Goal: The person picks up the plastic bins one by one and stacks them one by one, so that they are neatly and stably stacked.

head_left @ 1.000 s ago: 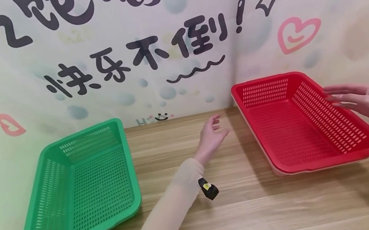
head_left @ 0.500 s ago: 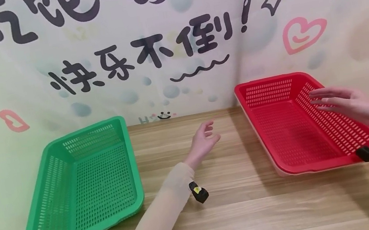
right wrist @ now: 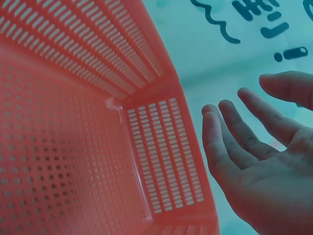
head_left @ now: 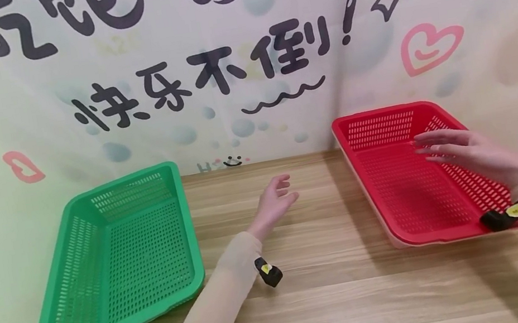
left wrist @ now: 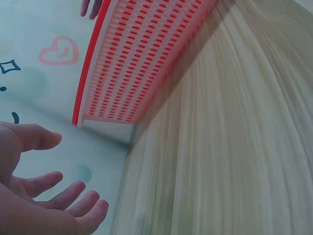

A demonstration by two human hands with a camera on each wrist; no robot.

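Observation:
My left hand [head_left: 273, 204] hovers above the wooden table between the two baskets, its fingers loosely bent with nothing between them. In the left wrist view the left hand [left wrist: 44, 191] shows a bare palm, apart from the red basket's outer wall [left wrist: 142, 58]. Over the right part of the red basket [head_left: 383, 204] hangs my right hand [head_left: 471, 153], fingers extended and holding nothing. The right wrist view shows the right hand [right wrist: 269, 156] above the rim of that basket [right wrist: 168, 68]. No items are visible inside the red basket.
A green perforated basket [head_left: 147, 258] lies at the left of the wooden table [head_left: 331, 297]. Behind the table hangs a pale printed cloth [head_left: 238, 91] with dark lettering and hearts. Black cameras sit on both wrists.
My right hand has moved left, from the red basket's right rim to over its inside. The left hand has shifted a little left and down. The baskets stay in place while the view shifts slightly.

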